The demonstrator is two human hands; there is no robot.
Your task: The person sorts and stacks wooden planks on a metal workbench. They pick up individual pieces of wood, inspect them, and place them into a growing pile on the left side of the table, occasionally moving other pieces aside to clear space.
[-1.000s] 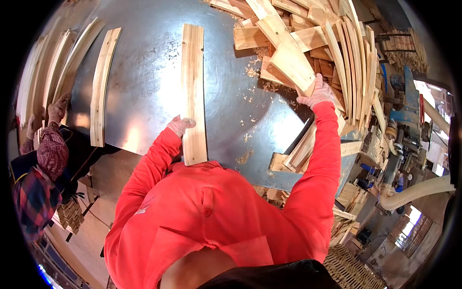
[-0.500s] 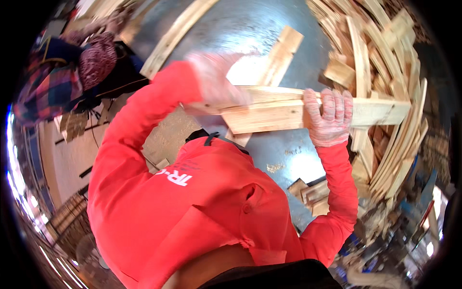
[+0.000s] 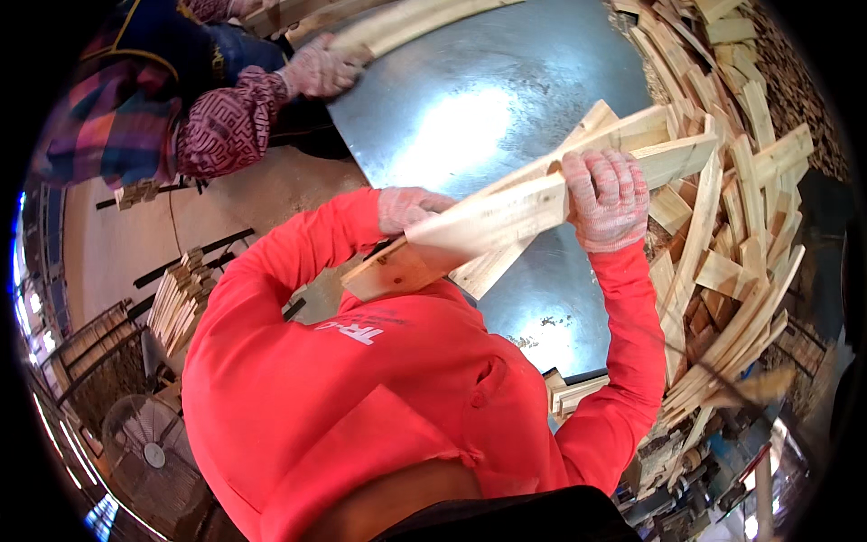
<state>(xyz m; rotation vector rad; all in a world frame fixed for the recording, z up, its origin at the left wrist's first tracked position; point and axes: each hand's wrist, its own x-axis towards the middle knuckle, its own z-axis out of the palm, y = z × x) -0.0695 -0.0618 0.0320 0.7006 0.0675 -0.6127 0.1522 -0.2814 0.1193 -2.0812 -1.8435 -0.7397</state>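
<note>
Two pale wooden boards (image 3: 492, 226) are held together on edge in front of my chest, slanting from lower left to upper right. My right hand (image 3: 607, 200), in a pinkish-white knit glove, wraps over their right half with its fingers curled across the top. At the left end, my left hand (image 3: 413, 210), in a similar glove, grips the boards from the far side; its fingertips are partly hidden. The near board has a darker end with a knot. Beneath them, another wooden board (image 3: 492, 265) lies crosswise on the shiny metal table (image 3: 452, 135).
A large heap of loose wooden boards (image 3: 722, 271) lines the table's right side. At upper left, a co-worker's gloved hand (image 3: 322, 68) holds a long board (image 3: 424, 25). Stacked wood (image 3: 179, 303) and a fan (image 3: 153, 452) stand on the left.
The held boards have tilted, left end lower and nearer my chest, right end higher. My left hand has come down. The co-worker's hand has come into view on the long board.
</note>
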